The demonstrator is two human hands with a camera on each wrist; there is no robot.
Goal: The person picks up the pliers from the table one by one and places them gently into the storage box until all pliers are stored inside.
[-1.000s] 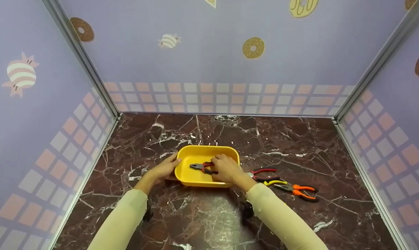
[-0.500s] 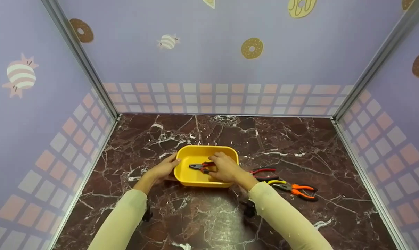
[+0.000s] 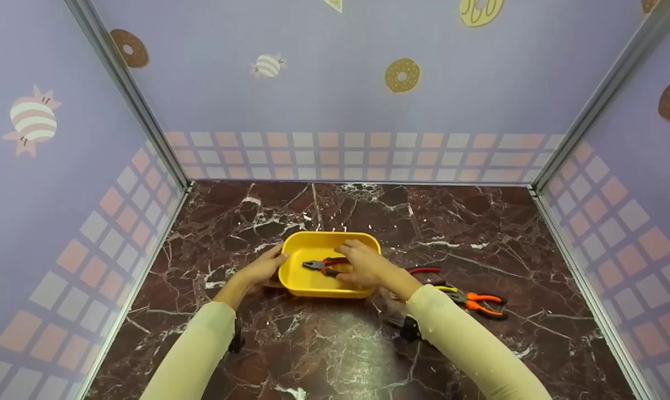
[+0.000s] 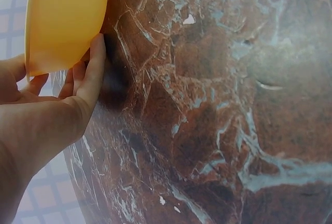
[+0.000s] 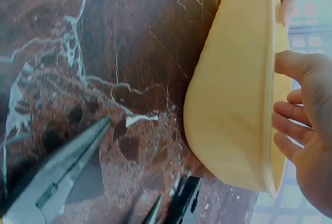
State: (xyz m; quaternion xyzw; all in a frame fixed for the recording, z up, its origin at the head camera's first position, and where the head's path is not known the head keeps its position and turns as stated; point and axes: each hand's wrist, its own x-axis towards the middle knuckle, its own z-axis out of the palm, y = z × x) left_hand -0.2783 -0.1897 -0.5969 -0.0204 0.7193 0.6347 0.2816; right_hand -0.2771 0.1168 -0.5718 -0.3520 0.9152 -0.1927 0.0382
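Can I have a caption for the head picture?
Left grip holds a yellow tub; right grip is inside it, by pliers.

Tray (image 3: pixel 313 243) on table (image 3: pixel 335 350), one pair of pliers (image 3: pixel 316 265) inside.
Further pliers (image 3: pixel 471 300): on table, right of tray. Wall (image 3: pixel 313 105): behind table.

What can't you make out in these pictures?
Head view: handle ends of the inner pliers in the yellow container, hidden by the right hand.
Head view: head of the red-handled pliers outside, behind the right wrist.
Left wrist: container's far end, cut off above.
Right wrist: nearest pliers' handles, cut off lower left.
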